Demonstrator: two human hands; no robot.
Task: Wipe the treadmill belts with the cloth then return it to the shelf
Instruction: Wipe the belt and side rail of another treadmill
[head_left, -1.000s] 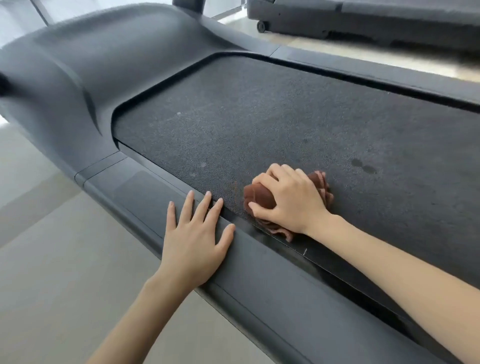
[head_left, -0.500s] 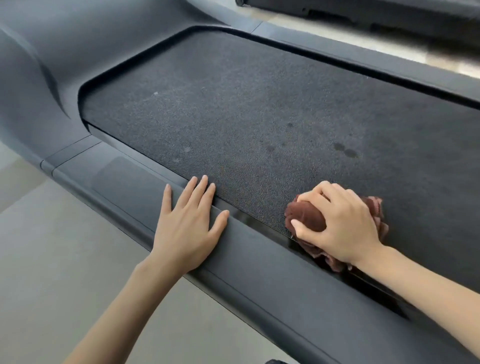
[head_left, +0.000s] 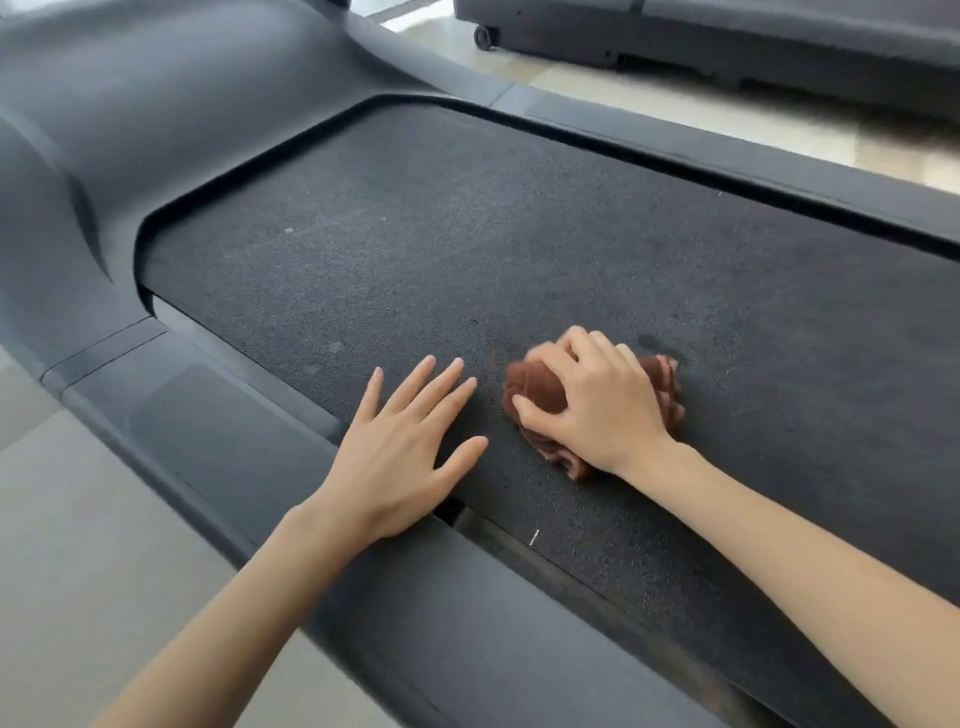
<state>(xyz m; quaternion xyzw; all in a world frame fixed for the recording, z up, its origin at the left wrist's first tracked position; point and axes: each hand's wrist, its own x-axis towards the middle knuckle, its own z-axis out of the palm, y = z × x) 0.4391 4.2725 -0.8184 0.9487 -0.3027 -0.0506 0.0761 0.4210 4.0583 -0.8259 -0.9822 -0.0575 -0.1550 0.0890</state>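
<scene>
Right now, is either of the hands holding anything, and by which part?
The right hand grips the bunched brown cloth from above, curled over its top. The left hand lies flat, holding nothing.

head cam | looks forward and down | close over treadmill belt (head_left: 519, 234) | single view

Two bare hands are in view, the left hand (head_left: 400, 457) and the right hand (head_left: 597, 410). One crumpled reddish-brown cloth (head_left: 535, 387) sits under the right hand's curled fingers.

There are two dark grey treadmills: the near treadmill (head_left: 156, 104) beneath both hands, carrying one black textured running belt (head_left: 467, 234), and the far treadmill (head_left: 727, 41) well beyond the fingertips.

Two smooth grey side rails flank the belt: the near rail (head_left: 234, 441) under the left wrist and the far rail (head_left: 727, 140) well past the right hand.

One small black wheel (head_left: 484, 37) shows on the far treadmill. One dark blotch (head_left: 649, 340) lies just past the right knuckles.
</scene>
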